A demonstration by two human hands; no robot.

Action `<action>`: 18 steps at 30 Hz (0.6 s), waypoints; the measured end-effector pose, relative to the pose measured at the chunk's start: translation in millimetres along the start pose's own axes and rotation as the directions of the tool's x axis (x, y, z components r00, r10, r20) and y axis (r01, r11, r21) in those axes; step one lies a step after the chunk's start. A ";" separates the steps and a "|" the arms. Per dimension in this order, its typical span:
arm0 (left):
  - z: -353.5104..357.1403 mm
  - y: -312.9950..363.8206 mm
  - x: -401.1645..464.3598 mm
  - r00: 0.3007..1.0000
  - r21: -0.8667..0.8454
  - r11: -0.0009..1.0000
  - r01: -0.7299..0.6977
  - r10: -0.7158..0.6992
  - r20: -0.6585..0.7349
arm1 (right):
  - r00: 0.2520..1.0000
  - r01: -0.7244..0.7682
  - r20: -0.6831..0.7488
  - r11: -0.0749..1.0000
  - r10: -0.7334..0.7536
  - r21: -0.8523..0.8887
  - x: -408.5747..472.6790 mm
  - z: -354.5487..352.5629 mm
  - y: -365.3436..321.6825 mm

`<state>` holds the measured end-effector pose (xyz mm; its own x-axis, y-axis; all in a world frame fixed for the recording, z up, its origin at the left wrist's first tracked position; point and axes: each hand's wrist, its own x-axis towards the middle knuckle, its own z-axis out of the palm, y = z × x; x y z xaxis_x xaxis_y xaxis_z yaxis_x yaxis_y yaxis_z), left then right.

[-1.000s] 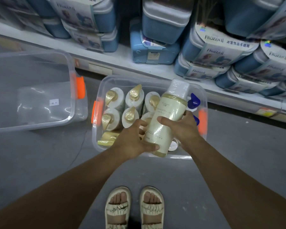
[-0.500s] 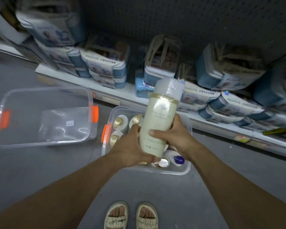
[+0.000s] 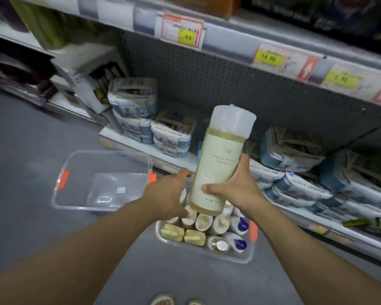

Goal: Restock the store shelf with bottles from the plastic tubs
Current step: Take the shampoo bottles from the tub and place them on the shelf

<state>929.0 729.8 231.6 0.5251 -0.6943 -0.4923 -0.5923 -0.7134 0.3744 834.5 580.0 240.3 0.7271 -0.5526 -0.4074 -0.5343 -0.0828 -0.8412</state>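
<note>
A tall cream bottle [image 3: 218,164] with a frosted clear cap is held upright in front of the shelf's grey pegboard back. My right hand [image 3: 235,188] grips its lower half from the right. My left hand [image 3: 167,194] is beside the bottle's lower left, with fingers straight and spread; I cannot tell whether they touch it. Directly below, a clear plastic tub [image 3: 207,252] with orange latches sits on the floor. It holds several cream bottles with gold caps and white bottles with blue caps.
A second clear tub [image 3: 75,194] lies to the left on the grey floor, holding only a plastic sheet. The bottom shelf [image 3: 141,144] carries stacked blue-and-white packs. The upper shelf edge [image 3: 229,38] bears yellow price tags. My sandalled feet show at the bottom edge.
The bottle has risen from the tub to the level of the pegboard. My view has tilted up to the upper shelf edge. My left hand has loosened from the bottle and opened.
</note>
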 end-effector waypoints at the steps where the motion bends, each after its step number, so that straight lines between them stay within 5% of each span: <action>1: -9.0 -0.2 -5.5 1.000 0.021 1.000 0.018 -0.017 -0.022 | 1.000 0.023 -0.001 0.999 -0.023 -0.025 -5.5 -2.4 -10.3; 18: -212.4 51.2 -131.6 0.947 -0.003 0.995 0.096 -0.092 -0.306 | 0.932 0.357 -0.020 0.927 -0.361 -0.117 -107.2 -76.2 -217.0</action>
<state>959.3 764.5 482.4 0.7393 -0.6211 -0.2601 -0.5375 -0.7770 0.3275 839.6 594.0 493.7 0.8624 -0.5015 -0.0690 -0.2862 -0.3705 -0.8836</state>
